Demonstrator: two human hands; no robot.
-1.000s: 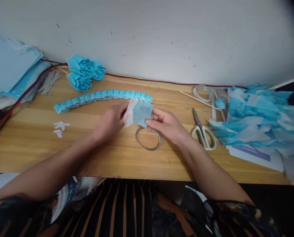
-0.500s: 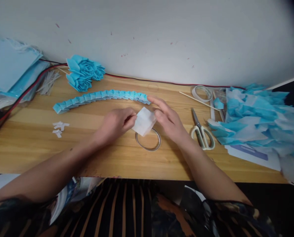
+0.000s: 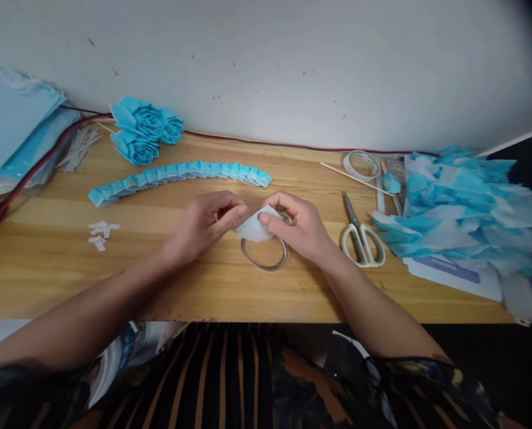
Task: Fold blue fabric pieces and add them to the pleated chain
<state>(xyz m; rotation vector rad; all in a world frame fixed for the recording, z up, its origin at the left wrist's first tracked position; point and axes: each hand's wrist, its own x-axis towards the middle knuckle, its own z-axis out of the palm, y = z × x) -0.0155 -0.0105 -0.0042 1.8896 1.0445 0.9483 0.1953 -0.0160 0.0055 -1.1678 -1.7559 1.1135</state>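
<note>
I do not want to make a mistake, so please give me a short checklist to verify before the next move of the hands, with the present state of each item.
1. Right hand has its grip on the white sheet, thumb on top: ok.
2. Left hand has its grip on the sheet's corner: cannot tell; the fingertips are close, but contact is unclear.
3. Ring fully in sight: not ok; its far side is hidden behind the sheet.
4. Scissors lie free on the table, beyond the right hand's outer side: ok.
5. Blue folded strip lies apart from both hands: ok.
</note>
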